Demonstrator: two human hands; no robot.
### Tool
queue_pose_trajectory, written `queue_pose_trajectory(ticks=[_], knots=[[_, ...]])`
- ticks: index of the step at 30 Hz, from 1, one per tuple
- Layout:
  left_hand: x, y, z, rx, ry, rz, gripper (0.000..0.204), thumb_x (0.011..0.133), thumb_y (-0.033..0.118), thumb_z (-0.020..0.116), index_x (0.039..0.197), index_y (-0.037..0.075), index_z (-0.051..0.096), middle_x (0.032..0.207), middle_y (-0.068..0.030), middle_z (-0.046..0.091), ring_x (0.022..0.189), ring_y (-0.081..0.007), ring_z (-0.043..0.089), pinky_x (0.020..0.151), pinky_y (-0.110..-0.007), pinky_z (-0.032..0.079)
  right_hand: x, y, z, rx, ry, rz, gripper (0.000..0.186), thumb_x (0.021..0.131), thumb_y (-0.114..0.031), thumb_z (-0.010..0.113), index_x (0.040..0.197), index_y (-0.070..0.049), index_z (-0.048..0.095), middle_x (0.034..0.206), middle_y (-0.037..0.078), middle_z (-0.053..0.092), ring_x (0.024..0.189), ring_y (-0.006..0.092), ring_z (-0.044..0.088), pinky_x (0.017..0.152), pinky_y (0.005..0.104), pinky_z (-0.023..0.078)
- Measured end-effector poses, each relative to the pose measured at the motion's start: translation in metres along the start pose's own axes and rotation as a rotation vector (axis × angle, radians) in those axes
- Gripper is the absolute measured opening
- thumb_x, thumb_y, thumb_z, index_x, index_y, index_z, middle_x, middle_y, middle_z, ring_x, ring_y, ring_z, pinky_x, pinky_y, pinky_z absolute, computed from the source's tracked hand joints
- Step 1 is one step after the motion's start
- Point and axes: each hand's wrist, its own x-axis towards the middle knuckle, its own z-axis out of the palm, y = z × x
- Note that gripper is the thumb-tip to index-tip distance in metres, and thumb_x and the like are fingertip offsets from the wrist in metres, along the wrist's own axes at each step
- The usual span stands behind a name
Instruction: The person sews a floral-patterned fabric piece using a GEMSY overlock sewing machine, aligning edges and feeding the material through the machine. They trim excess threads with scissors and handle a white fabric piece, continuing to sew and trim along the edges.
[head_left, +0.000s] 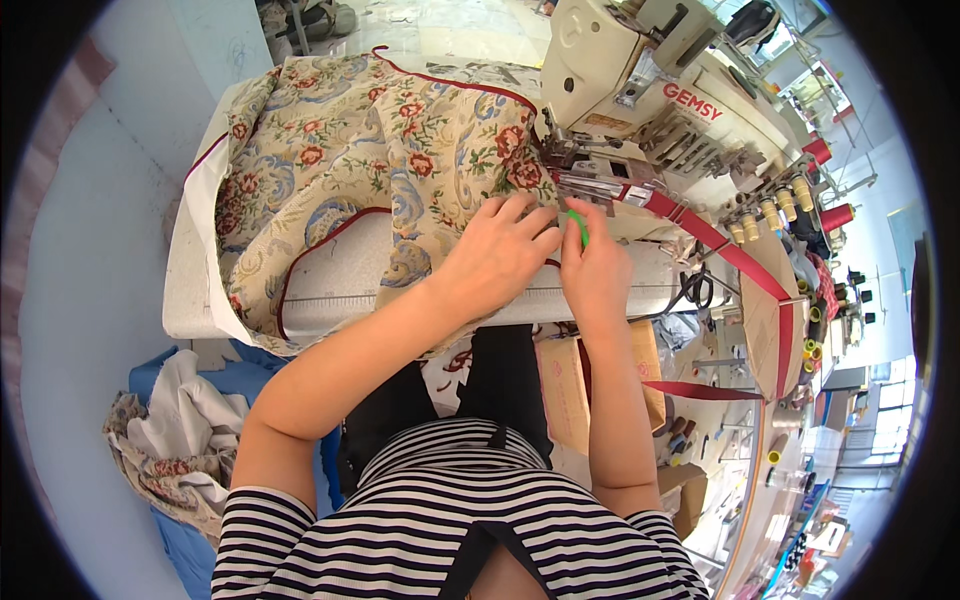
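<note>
A floral tapestry fabric (400,135) with dark red bound edges is draped over the sewing machine's pale bed, one end at the needle area. My left hand (500,250) rests on its right part, fingers bent and fingertips pressed on the cloth. Close beside it, my right hand (598,268) is closed round a small green-handled tool (579,228), whose tip I cannot make out. Both hands are just in front of the metal binding guide (600,187), where a dark red tape (715,238) runs in from the right.
The white sewing machine (650,85) stands at the back right. Black-handled scissors (697,288) lie on the bed's right end. Several thread cones (770,212) stand farther right. A cardboard box (565,385) is below the bed, and piled fabric (185,420) lies at lower left.
</note>
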Motion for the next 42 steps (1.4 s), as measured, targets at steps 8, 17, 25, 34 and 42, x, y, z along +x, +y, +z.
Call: queue_pose_trajectory(ticks=[8,17,25,34,42], knots=[[0.003,0.003,0.001,0.009,-0.022,-0.01,0.016,0.076,0.011,0.061,0.09,0.005,0.056,0.112,-0.0069,0.057,0.109,-0.0269,0.051,0.087,-0.039,0.042,-0.003,0.004,0.001,-0.036,0.017,0.0,0.021,0.091,-0.02,0.052,0.112,-0.017,0.053,0.059,0.012,0.061,0.055,0.033,0.06,0.052,0.0444,0.045],[0.013,0.013,-0.005,0.089,-0.074,-0.027,0.014,0.075,0.009,0.061,0.088,0.006,0.055,0.112,-0.0053,0.058,0.105,-0.0263,0.051,0.083,-0.038,0.044,-0.015,0.019,-0.019,0.315,0.017,0.087,0.022,0.089,-0.015,0.056,0.11,-0.016,0.06,0.064,0.013,0.059,0.054,0.0295,0.058,0.053,0.0391,0.044],[0.022,0.012,-0.005,0.062,-0.085,-0.056,0.019,0.074,0.006,0.061,0.092,0.005,0.057,0.112,-0.0059,0.059,0.104,-0.027,0.053,0.083,-0.039,0.045,-0.026,0.042,-0.04,0.498,0.062,0.033,0.021,0.089,-0.01,0.056,0.109,-0.011,0.063,0.079,0.012,0.063,0.061,0.0249,0.058,0.057,0.0313,0.044],[0.019,0.004,-0.01,0.055,-0.073,-0.072,0.017,0.08,0.01,0.06,0.096,0.003,0.059,0.114,-0.0069,0.059,0.106,-0.0277,0.053,0.089,-0.041,0.043,-0.018,0.062,-0.064,0.021,-0.218,0.039,0.014,0.083,-0.016,0.062,0.089,-0.007,0.054,0.068,0.013,0.063,0.067,0.0337,0.062,0.06,0.042,0.048],[-0.059,0.054,-0.09,-0.006,-0.267,-0.264,0.042,0.074,0.022,0.07,0.111,0.006,0.06,0.108,-0.008,0.058,0.1,-0.0281,0.052,0.086,-0.04,0.039,0.004,0.085,-0.009,-0.19,-0.282,-0.11,0.013,0.08,-0.019,0.066,0.082,-0.008,0.06,0.07,0.014,0.063,0.066,0.0346,0.062,0.058,0.044,0.047]])
